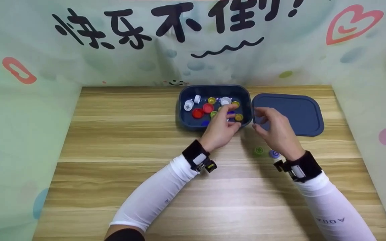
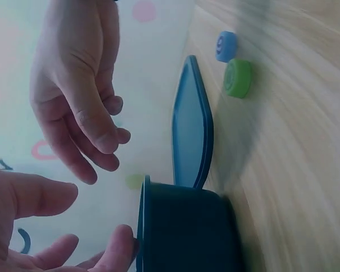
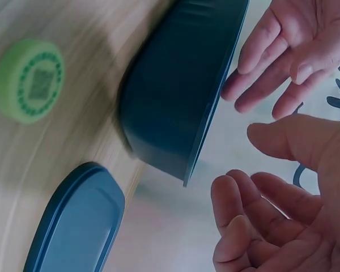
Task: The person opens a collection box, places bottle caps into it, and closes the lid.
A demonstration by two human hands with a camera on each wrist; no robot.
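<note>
Tub: I am looking at a dark blue tub [image 1: 214,92] sitting on the wooden table [image 1: 119,134], toward its far edge.
Tub contents: I am counting loose bottle caps [image 1: 208,107] lying inside the tub, red, white, yellow and green ones, plus a blue one near its front wall.
Left hand: my left hand [image 1: 220,128] is hovering over the tub's front right corner, fingers spread and relaxed, gripping nothing; in the left wrist view one fingertip is sitting just at the rim, though I cannot tell whether it is touching.
Right hand: my right hand [image 1: 277,131] is hanging just right of the tub, over the gap between tub and lid, fingers loosely bent and apart, holding nothing.
Lid: the matching dark blue lid [image 1: 297,112] is lying flat on the table just right of the tub, close to it.
Loose caps: a green cap [image 1: 259,150] and a blue cap [image 1: 273,154] are lying side by side on the table in front of the tub, below my right hand.
Surface: the table is showing pale wood planks running left to right.
Room: a printed backdrop [image 1: 193,40] is standing behind the tub, carrying black lettering, a pink heart and coloured dots, and it is wrapping round both sides of the table.
</note>
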